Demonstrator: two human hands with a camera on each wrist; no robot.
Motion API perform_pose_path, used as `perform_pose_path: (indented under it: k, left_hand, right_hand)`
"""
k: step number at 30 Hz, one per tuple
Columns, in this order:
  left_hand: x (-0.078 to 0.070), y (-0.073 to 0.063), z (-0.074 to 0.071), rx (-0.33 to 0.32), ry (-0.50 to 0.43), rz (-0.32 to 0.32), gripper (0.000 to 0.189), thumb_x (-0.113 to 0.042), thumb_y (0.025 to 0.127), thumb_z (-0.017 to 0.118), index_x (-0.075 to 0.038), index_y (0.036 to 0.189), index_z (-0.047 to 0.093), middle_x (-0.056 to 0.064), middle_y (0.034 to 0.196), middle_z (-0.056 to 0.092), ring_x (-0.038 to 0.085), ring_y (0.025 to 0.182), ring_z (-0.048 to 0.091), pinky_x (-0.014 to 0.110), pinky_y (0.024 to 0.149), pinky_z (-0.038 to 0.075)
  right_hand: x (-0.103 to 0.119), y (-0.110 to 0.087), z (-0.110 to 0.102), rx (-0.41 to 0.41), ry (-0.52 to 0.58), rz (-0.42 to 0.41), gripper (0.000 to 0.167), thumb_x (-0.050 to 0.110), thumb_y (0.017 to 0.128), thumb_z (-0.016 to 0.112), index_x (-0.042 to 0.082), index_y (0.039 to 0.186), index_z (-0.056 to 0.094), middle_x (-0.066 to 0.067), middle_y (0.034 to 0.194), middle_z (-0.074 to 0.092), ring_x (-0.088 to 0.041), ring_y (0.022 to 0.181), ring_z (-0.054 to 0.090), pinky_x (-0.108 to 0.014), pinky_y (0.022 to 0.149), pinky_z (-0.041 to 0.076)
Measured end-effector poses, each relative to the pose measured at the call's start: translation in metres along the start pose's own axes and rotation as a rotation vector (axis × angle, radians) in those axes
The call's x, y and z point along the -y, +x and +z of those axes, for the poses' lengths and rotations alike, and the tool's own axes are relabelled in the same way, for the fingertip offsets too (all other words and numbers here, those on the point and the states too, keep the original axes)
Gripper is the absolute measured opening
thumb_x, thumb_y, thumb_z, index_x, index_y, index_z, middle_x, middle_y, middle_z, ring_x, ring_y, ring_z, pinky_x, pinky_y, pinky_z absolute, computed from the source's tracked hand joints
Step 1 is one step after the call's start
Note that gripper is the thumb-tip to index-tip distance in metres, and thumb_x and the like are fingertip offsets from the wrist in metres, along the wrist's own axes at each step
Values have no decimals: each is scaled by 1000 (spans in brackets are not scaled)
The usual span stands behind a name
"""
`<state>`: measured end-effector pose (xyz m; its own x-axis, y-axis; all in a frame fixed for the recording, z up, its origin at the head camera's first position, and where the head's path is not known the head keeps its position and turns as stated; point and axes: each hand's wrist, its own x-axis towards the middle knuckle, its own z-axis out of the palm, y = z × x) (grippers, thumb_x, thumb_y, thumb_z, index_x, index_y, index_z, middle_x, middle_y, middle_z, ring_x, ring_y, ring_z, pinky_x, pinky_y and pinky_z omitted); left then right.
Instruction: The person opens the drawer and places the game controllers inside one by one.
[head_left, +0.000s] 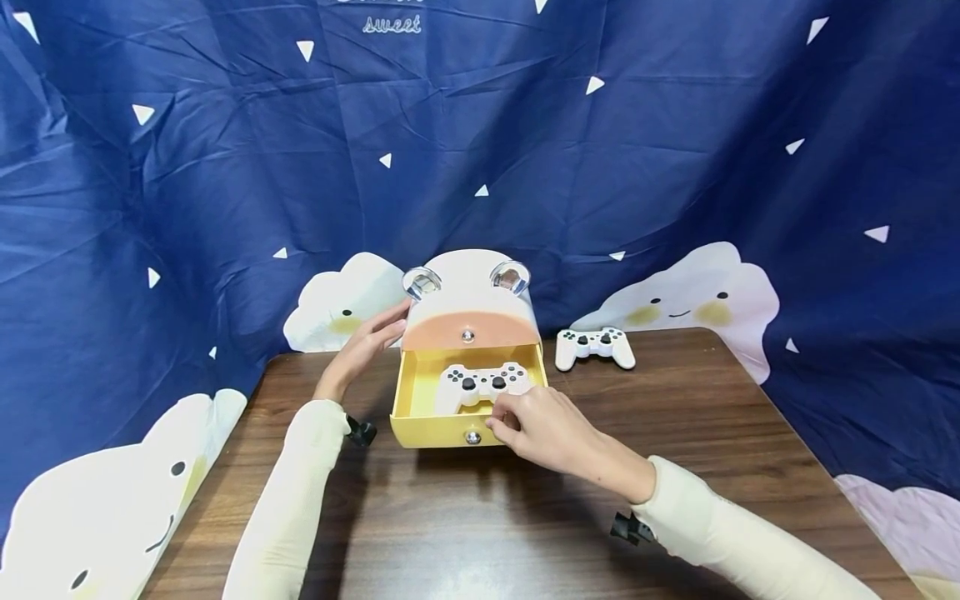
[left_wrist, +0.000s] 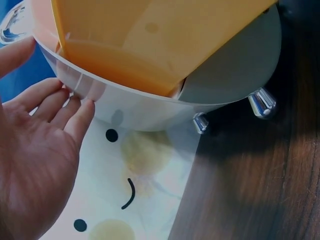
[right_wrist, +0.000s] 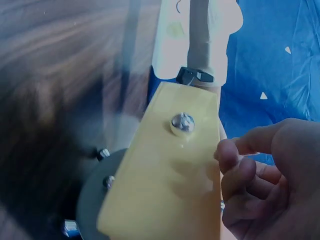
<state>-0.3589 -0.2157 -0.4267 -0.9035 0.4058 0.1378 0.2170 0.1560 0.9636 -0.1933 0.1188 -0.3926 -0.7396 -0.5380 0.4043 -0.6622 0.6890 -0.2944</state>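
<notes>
A rounded white desktop drawer box [head_left: 480, 283] with two shiny ring-shaped pieces on top has an orange upper front [head_left: 450, 332]. Its yellow lower drawer [head_left: 427, 431] is pulled out, and a white game controller [head_left: 461, 385] lies inside. My left hand [head_left: 365, 346] rests its fingertips along the box's left side, palm open in the left wrist view. At the drawer's front rim, my right hand [head_left: 547, 425] has curled fingers right beside the controller and covers its right grip. Whether those fingers hold that grip, I cannot tell.
Another white game controller [head_left: 595, 347] lies on the brown wooden table [head_left: 465, 525], right of the box. Behind the table hangs a blue cloth [head_left: 480, 150] with clouds and white triangles. Small metal feet [left_wrist: 262, 102] support the box. Round chrome knobs [head_left: 472, 437] mark the drawer fronts.
</notes>
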Motion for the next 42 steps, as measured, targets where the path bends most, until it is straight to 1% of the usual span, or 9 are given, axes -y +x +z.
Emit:
perform_pose_path:
  k: [7, 13, 19, 23, 26, 30, 33, 36, 42]
  left_hand:
    - [0, 0, 1, 1, 4, 3, 62, -30, 111, 55, -13, 168, 35, 6, 176, 30, 25, 164, 25, 47, 137, 24]
    - [-1, 0, 1, -12, 19, -8, 62, -34, 111, 56, -17, 167, 37, 2, 176, 32, 23, 164, 26, 46, 137, 24]
    - [1, 0, 2, -4, 4, -5, 62, -31, 111, 55, -14, 168, 35, 4, 176, 31, 24, 164, 26, 46, 137, 25]
    - [2, 1, 3, 1, -4, -4, 63, -32, 111, 55, -14, 168, 35, 3, 176, 32, 22, 164, 25, 45, 137, 24]
    - [2, 2, 3, 3, -7, 1, 62, -32, 111, 55, -15, 168, 36, 2, 175, 33, 20, 164, 26, 44, 137, 25]
    - [2, 1, 4, 2, -12, 3, 63, -33, 111, 56, -16, 168, 36, 1, 175, 33, 20, 164, 27, 44, 136, 26]
    - [2, 1, 3, 3, -14, 6, 63, -32, 111, 55, -16, 168, 35, 2, 175, 33, 20, 164, 26, 44, 136, 26]
    - [3, 1, 3, 2, -10, 11, 62, -32, 111, 55, -16, 168, 35, 1, 176, 32, 20, 164, 26, 44, 136, 26]
    - [4, 2, 2, 1, -13, 15, 63, -30, 112, 54, -12, 168, 33, 5, 176, 30, 24, 164, 25, 45, 137, 25]
  right_hand:
    - [5, -7, 14, -41, 81, 44, 8, 22, 96, 76, 16, 91, 78, 16, 64, 59, 5, 57, 46, -16, 50, 42]
    - [10, -13, 30, -19, 115, 106, 17, 28, 99, 75, 17, 86, 79, 16, 60, 57, 4, 51, 44, -17, 47, 41]
    - [14, -19, 50, -4, 77, 191, 28, 40, 103, 70, 22, 83, 81, 20, 59, 58, 2, 52, 48, -20, 52, 46]
    - [15, -20, 58, -47, 50, 238, 34, 44, 103, 68, 26, 76, 78, 22, 50, 44, -1, 52, 48, -24, 54, 47]
    - [16, -21, 63, -71, 60, 268, 38, 46, 104, 67, 29, 70, 75, 24, 45, 38, 0, 51, 47, -24, 54, 47]
    - [19, -22, 72, -88, 133, 321, 40, 48, 105, 65, 31, 69, 72, 25, 43, 38, 2, 47, 46, -21, 55, 47]
    - [22, -23, 78, -137, 180, 352, 37, 47, 105, 65, 31, 73, 73, 25, 44, 41, 4, 46, 45, -19, 56, 47]
    - [23, -23, 84, -207, 177, 356, 34, 46, 103, 69, 29, 74, 74, 26, 46, 42, 7, 48, 45, -19, 55, 47]
    - [23, -23, 96, -313, 102, 321, 33, 47, 95, 77, 29, 69, 68, 24, 47, 42, 8, 46, 41, -17, 49, 41]
